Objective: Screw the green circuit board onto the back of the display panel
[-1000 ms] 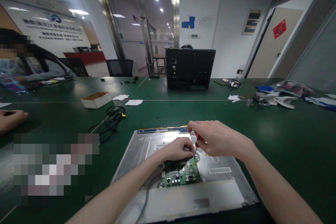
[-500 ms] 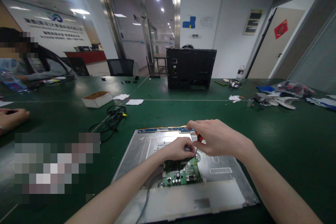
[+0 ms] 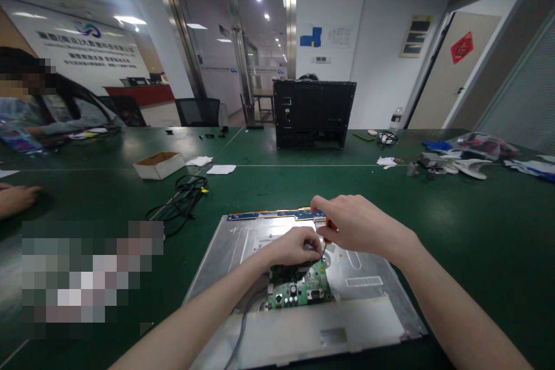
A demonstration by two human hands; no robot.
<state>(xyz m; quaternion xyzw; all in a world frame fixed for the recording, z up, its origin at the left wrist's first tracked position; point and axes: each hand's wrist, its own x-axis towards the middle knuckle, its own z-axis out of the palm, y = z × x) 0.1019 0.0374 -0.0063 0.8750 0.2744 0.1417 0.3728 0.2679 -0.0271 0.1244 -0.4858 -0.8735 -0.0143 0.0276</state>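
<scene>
A screwdriver [image 3: 328, 232] with a red and black handle is in my right hand [image 3: 355, 221], its fingers closed round the handle. The shaft slants down to the upper right corner of a green circuit board [image 3: 299, 292]. Beside the tip, my left hand [image 3: 299, 245] is closed in a pinch; what its fingertips hold, if anything, is hidden. The board sits on the silver metal back of a flat display panel [image 3: 368, 300], which lies on the table. Along the panel's far edge runs a narrow blue circuit strip [image 3: 269, 215]. A grey cable [image 3: 243, 329] crosses its left part.
Black cables [image 3: 184, 196] lie coiled left of the panel, near an open white box [image 3: 159, 166]. A black monitor casing [image 3: 314, 114] stands at the back. Gloves and loose parts [image 3: 451, 165] lie far right. Another person's hand [image 3: 17, 201] rests at the left.
My right hand has shifted its grip slightly, and more of the red handle shows. My left hand stays by the tip. The other person's hand has moved a little left.
</scene>
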